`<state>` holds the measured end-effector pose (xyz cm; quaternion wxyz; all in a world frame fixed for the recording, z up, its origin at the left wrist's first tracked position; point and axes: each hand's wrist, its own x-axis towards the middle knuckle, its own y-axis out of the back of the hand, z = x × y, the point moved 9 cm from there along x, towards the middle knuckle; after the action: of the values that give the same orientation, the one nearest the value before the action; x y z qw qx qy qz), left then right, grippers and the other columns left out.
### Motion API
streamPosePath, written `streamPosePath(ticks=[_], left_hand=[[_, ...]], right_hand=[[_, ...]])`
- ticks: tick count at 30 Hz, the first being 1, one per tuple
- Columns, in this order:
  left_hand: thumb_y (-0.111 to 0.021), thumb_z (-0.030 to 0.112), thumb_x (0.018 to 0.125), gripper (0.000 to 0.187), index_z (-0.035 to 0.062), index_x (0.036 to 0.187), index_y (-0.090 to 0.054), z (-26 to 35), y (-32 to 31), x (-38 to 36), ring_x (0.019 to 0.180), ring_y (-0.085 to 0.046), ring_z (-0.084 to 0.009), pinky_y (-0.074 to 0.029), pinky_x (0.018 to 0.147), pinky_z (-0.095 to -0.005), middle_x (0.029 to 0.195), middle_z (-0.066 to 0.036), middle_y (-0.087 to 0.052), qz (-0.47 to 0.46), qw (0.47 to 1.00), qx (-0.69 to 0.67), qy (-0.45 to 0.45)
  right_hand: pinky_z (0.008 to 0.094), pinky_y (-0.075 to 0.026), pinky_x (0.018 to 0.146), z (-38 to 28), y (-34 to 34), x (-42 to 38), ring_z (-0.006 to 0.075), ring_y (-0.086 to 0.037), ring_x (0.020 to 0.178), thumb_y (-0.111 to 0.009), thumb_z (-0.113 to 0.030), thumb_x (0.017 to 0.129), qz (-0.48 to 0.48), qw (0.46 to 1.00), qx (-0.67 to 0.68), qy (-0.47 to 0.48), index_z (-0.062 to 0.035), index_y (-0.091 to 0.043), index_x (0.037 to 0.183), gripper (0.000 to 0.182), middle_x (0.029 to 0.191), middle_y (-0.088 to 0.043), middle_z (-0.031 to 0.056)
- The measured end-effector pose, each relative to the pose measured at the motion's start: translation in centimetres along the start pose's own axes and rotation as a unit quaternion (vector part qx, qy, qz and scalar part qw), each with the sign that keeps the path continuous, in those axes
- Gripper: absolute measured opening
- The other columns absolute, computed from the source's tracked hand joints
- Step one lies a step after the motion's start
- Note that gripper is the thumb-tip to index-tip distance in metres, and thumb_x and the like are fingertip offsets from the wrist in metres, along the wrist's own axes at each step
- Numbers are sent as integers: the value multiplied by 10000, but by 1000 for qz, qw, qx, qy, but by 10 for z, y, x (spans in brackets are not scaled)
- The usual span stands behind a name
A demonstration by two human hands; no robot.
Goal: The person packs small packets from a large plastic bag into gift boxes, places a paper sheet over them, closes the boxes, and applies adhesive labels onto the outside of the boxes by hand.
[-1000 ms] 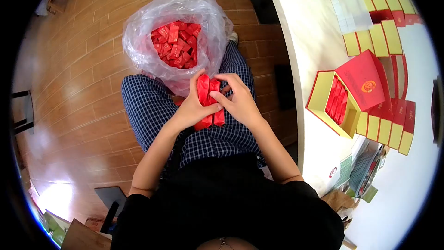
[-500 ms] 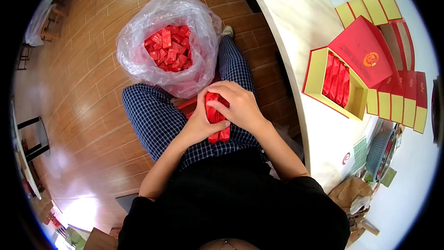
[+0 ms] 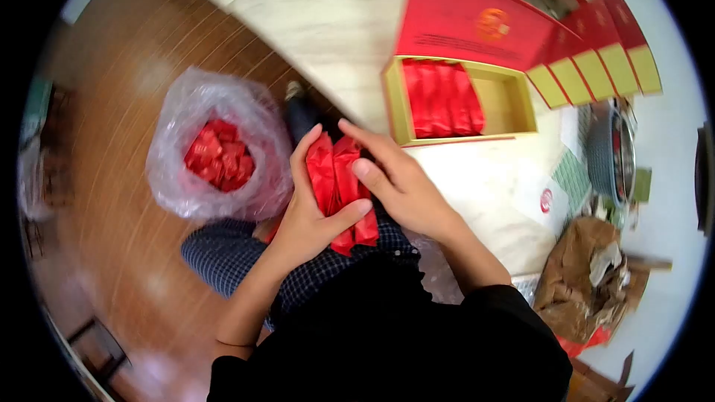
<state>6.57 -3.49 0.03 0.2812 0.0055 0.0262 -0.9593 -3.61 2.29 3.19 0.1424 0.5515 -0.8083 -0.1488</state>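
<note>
A bundle of red packets [image 3: 339, 190] sits at the centre of the frame, pressed between both hands above the person's lap. The left hand [image 3: 309, 216] wraps it from the lower left, thumb laid across the front and fingers curled closed behind it. The right hand [image 3: 398, 182] closes on it from the right, fingers spread along the top edge, thumb on the face of the stack. The step in hand looks like squaring a gathered handful into a tidy stack.

Just above and right of the hands, an open box [image 3: 514, 100] with yellow walls lies on the pale surface [image 3: 328, 22], its left part already filled with a row of red packets [image 3: 439, 97], the right part bare. The next move would seem to call for carrying the stack to that free space and keeping it aligned while it goes in.

At left, on the wooden floor [image 3: 112, 179], a clear plastic bag [image 3: 179, 108] holds more loose red packets. Further boxes [image 3: 596, 59] stand at upper right.
</note>
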Motion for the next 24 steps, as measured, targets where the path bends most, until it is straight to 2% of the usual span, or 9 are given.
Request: streamPosePath(ticks=[3,5,7,9,12,15,18,19,24], left_hand=[[-749,171,795,919,58,1437,-101,41,-52,49,1273,-427,-274,-358,1055,-387,1374,-223,-366,-56,996,-7,-73],[-757,191,785,922,48,1432,-116,64,-89,80,1248,-444,-306,-377,1039,-393,1338,-233,-376,-92,985,-18,-144],[-752,233,790,922,16,1421,-115,87,-123,109,1247,-433,-346,-387,1029,-407,1341,-253,-336,-112,974,19,-194],[-737,296,806,915,-30,1394,-118,95,-153,143,1256,-407,-405,-387,1027,-435,1361,-289,-263,-108,965,73,-227],[-658,410,852,873,-21,1384,-116,76,-186,188,1234,-400,-467,-379,1030,-455,1357,-316,-243,-105,978,44,-174],[-572,486,888,778,-68,1324,-243,55,-191,206,1153,-445,-460,-400,985,-463,1279,-305,-338,-29,976,124,-174],[-504,515,919,704,-78,1262,-341,47,-188,202,1189,-396,-404,-341,1012,-461,1212,-280,-408,-28,930,311,-193],[-509,485,922,602,-87,1106,-471,52,-182,197,1039,-443,-368,-375,932,-449,1127,-235,-438,16,914,334,-231],[-507,412,931,478,-63,940,-550,52,-174,193,915,-483,-317,-416,818,-402,1011,-180,-510,30,875,408,-259]], right_hand=[[351,-375,1011,-5,70,-10,258,-513,1192,-531,-272,964,67,993,74,-65,-65,-423,1399,494,1253,-553,187],[311,-410,939,-14,120,-15,191,-538,1097,-529,-286,969,137,989,46,-24,-76,-441,1394,482,1180,-590,129],[223,-440,730,-12,168,-17,96,-551,848,-521,-300,974,199,980,29,3,-99,-474,1380,455,1002,-618,39],[158,-351,535,5,206,-17,11,-458,644,-512,-311,979,241,966,72,-63,-124,-505,1363,428,846,-581,-44],[163,-400,567,39,245,-9,16,-493,676,-507,-333,981,270,953,86,-105,-117,-534,1338,418,878,-600,-42],[243,-452,880,67,254,1,103,-578,992,-514,-353,976,259,955,114,-87,-34,-559,1284,446,1106,-632,49],[246,-462,872,100,246,-4,105,-585,996,-518,-355,973,231,951,142,-150,-3,-582,1238,444,1109,-632,62],[257,-468,870,112,242,-7,112,-588,992,-529,-354,969,239,942,166,-166,15,-594,1202,442,1107,-632,70],[259,-471,858,122,235,-6,110,-584,982,-550,-347,959,253,942,162,-148,26,-607,1177,436,1063,-645,64]])
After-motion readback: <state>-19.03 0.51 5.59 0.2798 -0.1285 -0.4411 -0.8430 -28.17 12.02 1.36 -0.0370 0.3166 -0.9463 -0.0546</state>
